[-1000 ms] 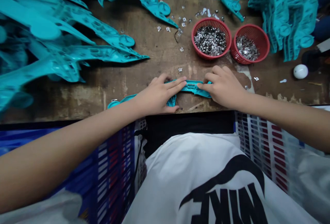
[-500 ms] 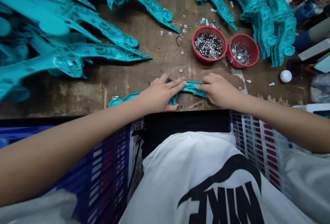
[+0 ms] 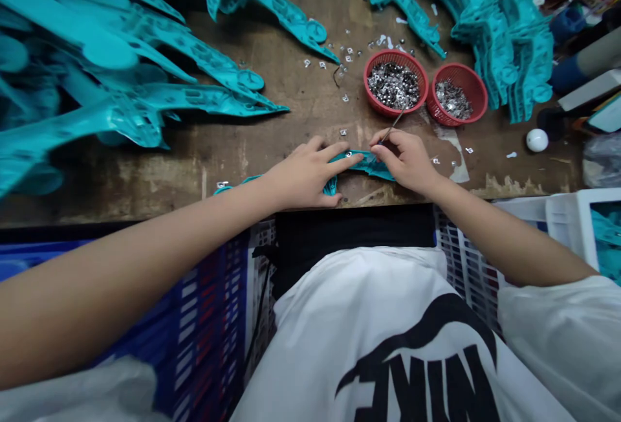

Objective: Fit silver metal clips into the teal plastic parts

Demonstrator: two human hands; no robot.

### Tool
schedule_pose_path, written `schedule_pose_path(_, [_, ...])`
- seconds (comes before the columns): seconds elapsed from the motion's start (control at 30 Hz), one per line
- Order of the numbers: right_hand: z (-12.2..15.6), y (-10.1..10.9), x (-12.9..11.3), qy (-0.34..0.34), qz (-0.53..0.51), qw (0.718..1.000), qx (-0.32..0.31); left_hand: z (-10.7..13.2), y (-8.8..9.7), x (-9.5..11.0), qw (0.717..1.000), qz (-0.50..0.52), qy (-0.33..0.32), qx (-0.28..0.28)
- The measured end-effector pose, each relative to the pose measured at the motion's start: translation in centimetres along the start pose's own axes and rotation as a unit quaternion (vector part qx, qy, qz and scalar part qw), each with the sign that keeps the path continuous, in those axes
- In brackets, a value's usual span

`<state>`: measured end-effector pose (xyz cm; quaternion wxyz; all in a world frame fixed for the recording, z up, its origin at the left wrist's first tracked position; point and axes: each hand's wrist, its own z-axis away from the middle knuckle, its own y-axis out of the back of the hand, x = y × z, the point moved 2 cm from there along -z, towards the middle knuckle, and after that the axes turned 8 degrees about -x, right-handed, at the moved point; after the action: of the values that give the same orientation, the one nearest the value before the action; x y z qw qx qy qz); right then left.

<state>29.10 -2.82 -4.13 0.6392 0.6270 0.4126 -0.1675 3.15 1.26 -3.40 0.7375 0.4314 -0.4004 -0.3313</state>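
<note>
A long teal plastic part (image 3: pixel 365 164) lies along the front edge of the wooden bench (image 3: pixel 301 111). My left hand (image 3: pixel 305 175) rests on top of it with fingers stretched flat, pressing it down. My right hand (image 3: pixel 406 160) is closed in a pinch on a thin metal tool (image 3: pixel 394 125) that slants up and away from the part's right end. A small metal piece sits on the part between the two hands.
Two red baskets (image 3: pixel 372 93) (image 3: pixel 478 88) of small metal pieces stand behind my right hand. Piles of teal parts (image 3: pixel 121 72) fill the left and the far right (image 3: pixel 504 33). A white ball (image 3: pixel 537 140) lies at right. Crates stand below the bench edge.
My right hand has lifted from lying flat on the part and now pinches a thin tool held upright. The left hand stays pressed on the part.
</note>
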Motion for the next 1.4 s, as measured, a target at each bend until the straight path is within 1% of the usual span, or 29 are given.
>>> schedule_pose_path(0.1, [0.0,-0.6,0.0,0.020,0.043,0.999,0.006,-0.1,-0.1,-0.2,1.000,0.005,-0.005,0.006])
schedule_pose_path(0.23, [0.5,-0.4,0.3,0.032,0.083,0.996,0.002,-0.2,-0.4,-0.4,0.999,0.026,-0.014,0.017])
schedule_pose_path(0.37, [0.5,0.0,0.3,0.026,0.081,0.996,-0.003,-0.3,-0.7,-0.5,0.999,0.026,-0.011,0.015])
schedule_pose_path(0.53, [0.4,0.1,0.0,0.047,0.089,0.994,-0.034,-0.1,-0.8,-0.4,1.000,0.005,-0.013,0.008])
schedule_pose_path(0.67, [0.6,0.1,0.2,0.036,0.058,0.998,0.002,0.0,-0.7,-0.4,1.000,0.000,-0.010,0.003])
schedule_pose_path(0.73, [0.7,0.1,0.1,0.036,0.050,0.998,0.007,0.1,-0.7,-0.4,1.000,-0.001,-0.012,0.001])
schedule_pose_path(0.9, [0.7,0.0,0.1,0.051,0.089,0.994,-0.031,0.0,-0.7,-0.3,1.000,-0.004,-0.009,0.001])
schedule_pose_path(1.1, [0.7,0.0,0.2,0.086,0.023,0.995,0.037,0.0,-0.8,-0.2,1.000,0.000,-0.001,0.000])
schedule_pose_path(1.23, [0.8,-0.4,-0.2,0.127,0.043,0.990,0.031,0.0,-1.0,-0.3,1.000,-0.004,-0.008,0.012])
schedule_pose_path(1.33, [1.1,-0.3,-0.4,0.118,0.059,0.991,0.020,0.0,-1.0,-0.4,1.000,-0.003,-0.006,0.015])
schedule_pose_path(1.4, [1.1,0.1,-0.4,0.097,0.031,0.994,0.040,0.0,-0.9,-0.3,1.000,-0.006,0.000,0.009])
